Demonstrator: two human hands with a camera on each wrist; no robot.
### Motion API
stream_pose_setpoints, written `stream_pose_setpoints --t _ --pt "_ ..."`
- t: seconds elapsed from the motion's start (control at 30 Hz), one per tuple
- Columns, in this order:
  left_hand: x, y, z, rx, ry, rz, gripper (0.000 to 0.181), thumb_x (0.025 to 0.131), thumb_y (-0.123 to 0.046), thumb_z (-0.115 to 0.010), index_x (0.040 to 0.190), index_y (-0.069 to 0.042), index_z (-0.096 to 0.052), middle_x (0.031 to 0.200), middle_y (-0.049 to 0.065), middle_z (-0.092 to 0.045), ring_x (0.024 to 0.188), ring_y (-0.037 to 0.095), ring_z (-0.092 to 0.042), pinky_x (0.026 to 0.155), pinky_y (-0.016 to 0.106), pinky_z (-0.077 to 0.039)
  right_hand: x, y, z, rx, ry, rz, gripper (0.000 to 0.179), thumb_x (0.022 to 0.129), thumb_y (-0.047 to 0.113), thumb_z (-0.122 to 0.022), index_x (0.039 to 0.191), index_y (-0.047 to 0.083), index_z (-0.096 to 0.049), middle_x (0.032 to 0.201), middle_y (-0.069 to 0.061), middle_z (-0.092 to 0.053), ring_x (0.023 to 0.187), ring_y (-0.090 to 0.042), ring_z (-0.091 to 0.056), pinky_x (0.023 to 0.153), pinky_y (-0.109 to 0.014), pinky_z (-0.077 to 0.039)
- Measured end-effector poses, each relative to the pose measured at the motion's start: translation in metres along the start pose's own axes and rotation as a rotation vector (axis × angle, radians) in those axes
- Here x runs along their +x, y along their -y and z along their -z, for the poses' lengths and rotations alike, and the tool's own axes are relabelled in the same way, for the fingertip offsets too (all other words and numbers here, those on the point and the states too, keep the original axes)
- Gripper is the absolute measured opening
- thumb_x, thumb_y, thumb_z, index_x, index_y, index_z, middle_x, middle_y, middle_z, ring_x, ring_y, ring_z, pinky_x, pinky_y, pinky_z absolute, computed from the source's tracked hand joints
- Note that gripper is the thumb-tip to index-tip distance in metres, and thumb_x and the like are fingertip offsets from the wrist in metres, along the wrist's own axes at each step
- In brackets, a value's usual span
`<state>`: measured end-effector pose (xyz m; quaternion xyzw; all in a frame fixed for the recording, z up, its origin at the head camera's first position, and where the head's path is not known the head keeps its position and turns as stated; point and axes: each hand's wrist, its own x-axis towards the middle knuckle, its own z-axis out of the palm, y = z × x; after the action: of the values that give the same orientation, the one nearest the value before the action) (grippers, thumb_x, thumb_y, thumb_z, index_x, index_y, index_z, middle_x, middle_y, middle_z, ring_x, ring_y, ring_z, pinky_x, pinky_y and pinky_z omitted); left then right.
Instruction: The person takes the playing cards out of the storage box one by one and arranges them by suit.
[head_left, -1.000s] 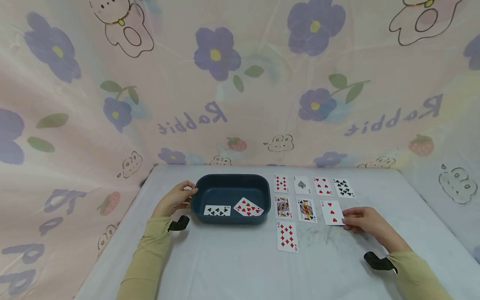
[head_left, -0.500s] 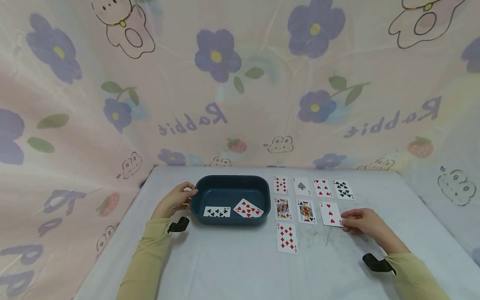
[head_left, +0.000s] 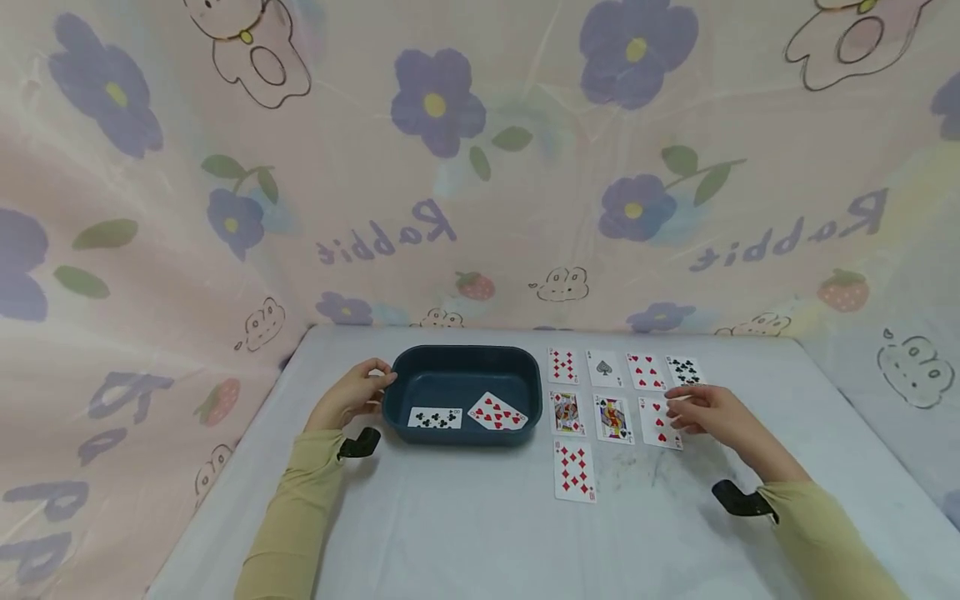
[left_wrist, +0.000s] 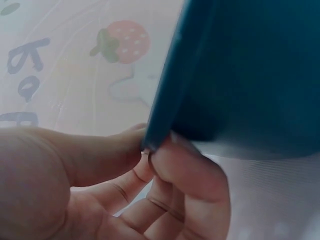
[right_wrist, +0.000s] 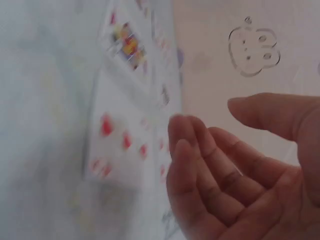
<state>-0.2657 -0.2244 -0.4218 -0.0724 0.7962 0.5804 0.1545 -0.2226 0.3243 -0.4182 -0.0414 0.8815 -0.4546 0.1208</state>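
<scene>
At the left end of a dark blue rectangular tub [head_left: 465,437], my left hand [head_left: 351,397] pinches the rim between thumb and forefinger, as the left wrist view shows close up. Two face-up playing cards lie inside it: a club card [head_left: 435,417] and a heart card [head_left: 497,411]. My right hand [head_left: 712,421] hovers over the right edge of the three of hearts [head_left: 654,423], partly covering it. In the right wrist view its thumb stands apart from the loosely bent fingers [right_wrist: 182,170], and nothing is between them.
Right of the tub, face-up cards lie in rows: a diamond card [head_left: 562,366], ace of spades [head_left: 603,367], a heart card [head_left: 646,372] and a partly hidden club card [head_left: 683,370] at the back. Two picture cards and a ten of diamonds [head_left: 575,472] lie nearer.
My right hand has let go of the three of hearts and risen up and slightly left, towards the back row. The left hand keeps its place on the rim.
</scene>
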Motion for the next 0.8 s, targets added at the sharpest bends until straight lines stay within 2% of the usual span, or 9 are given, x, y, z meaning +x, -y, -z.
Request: stream_pose_setpoints --t 0.2,0.43,0.7,0.8 --pt "-0.001 -0.002 0.000 0.017 0.003 -0.016 0.018 0.100 -0.020 -0.052 0.108 -0.006 -0.046 0.087 0.008 -0.051 0.071 0.018 -0.056 0.063 0.030 -0.048 0.019 0.042 -0.010 0.029 0.037 0.141 0.043 0.099 0.024 -0.055 0.128 -0.006 -0.049 0.109 -0.022 -0.064 0.096 -0.037 -0.063 0.078 -0.039 -0.053" --pt "-0.003 -0.001 0.000 0.033 -0.005 -0.005 0.018 0.100 -0.021 -0.052 0.108 -0.006 -0.045 0.087 0.007 -0.050 0.071 0.018 -0.055 0.062 0.030 -0.047 0.047 0.087 -0.037 0.074 0.107 0.261 0.034 0.099 0.020 -0.055 0.126 0.000 -0.053 0.108 -0.016 -0.065 0.096 -0.026 -0.064 0.081 -0.038 -0.052" --pt "-0.001 -0.004 0.000 0.002 -0.007 0.024 0.016 0.101 -0.020 -0.052 0.108 -0.008 -0.045 0.079 0.004 -0.052 0.065 0.015 -0.054 0.059 0.029 -0.047 0.077 0.134 -0.067 0.007 0.183 0.381 0.033 0.095 0.020 -0.061 0.124 0.004 -0.059 0.104 -0.014 -0.066 0.089 -0.024 -0.064 0.081 -0.041 -0.050" --pt "-0.001 -0.004 0.000 -0.001 -0.007 0.029 0.016 0.100 -0.019 -0.052 0.108 -0.007 -0.045 0.081 0.005 -0.052 0.065 0.015 -0.053 0.059 0.029 -0.046 0.087 0.149 -0.078 -0.001 0.234 0.434 0.030 0.095 0.015 -0.061 0.122 0.004 -0.060 0.100 -0.012 -0.067 0.089 -0.028 -0.065 0.080 -0.041 -0.051"
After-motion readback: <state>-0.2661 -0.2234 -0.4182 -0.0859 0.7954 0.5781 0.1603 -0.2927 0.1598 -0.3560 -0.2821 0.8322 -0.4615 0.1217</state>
